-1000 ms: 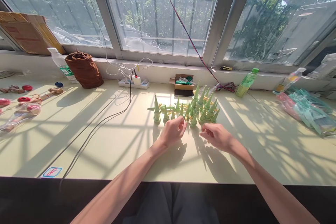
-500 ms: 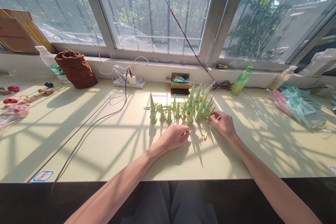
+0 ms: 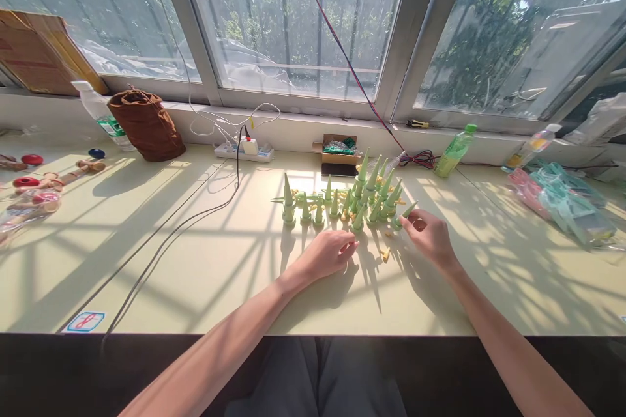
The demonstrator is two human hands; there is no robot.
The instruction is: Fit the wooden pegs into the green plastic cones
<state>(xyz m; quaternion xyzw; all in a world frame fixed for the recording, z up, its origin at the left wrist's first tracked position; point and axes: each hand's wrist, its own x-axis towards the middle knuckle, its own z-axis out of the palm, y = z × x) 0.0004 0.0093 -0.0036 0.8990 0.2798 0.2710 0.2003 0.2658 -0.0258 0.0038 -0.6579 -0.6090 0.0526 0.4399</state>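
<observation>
A cluster of light green cone-shaped pieces [image 3: 370, 192] with round bases stands on the table, with small yellow bits among them. My right hand [image 3: 430, 234] is closed on one green cone [image 3: 409, 210] at the right end of the cluster; it leans to the right. My left hand [image 3: 328, 253] rests on the table in front of the cluster, its fingers curled together. Whether anything lies in those fingers is hidden. Just beyond its fingertips stands a green cone [image 3: 358, 219]. A small yellow piece [image 3: 386, 254] lies between my two hands.
Behind the cones sits an open cardboard box [image 3: 339, 158]. A power strip [image 3: 244, 153], a brown drawstring bag [image 3: 147, 127] and wooden toys [image 3: 53, 181] are to the left. A green bottle [image 3: 456, 151] and bagged plastic items [image 3: 562, 202] are to the right. A black cable [image 3: 195, 216] crosses the table.
My right hand has moved slightly right, away from the cluster, and a tilted green cone now shows in its fingers. My left hand has stayed in place on the table.
</observation>
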